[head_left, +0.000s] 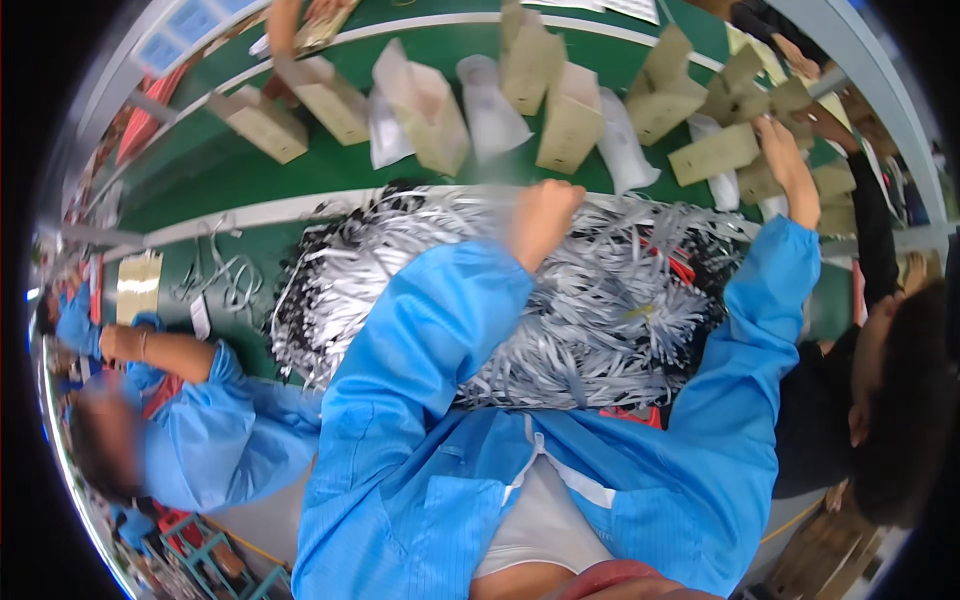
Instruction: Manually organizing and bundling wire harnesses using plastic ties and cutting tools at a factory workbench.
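My left hand (545,222) is closed above a big heap of silvery-grey strips (560,340). A pale smear of motion lies beside it, and what the fingers hold, if anything, I cannot make out. Stretched out to the far right, my right hand (792,175) grips the end of a tan cardboard box (714,155) lying tilted on the green bench. A white pouch (626,145) lies left of that box, beside an upright open tan box (572,118). Another white pouch (492,108) is just beyond my left hand.
More open boxes (422,110) stand along the green conveyor (330,170). A pale rail (230,225) runs between it and the heap. White cables (235,275) lie at left. A co-worker in a blue sleeve (220,430) sits left; a dark-clothed person (825,420) is close at right.
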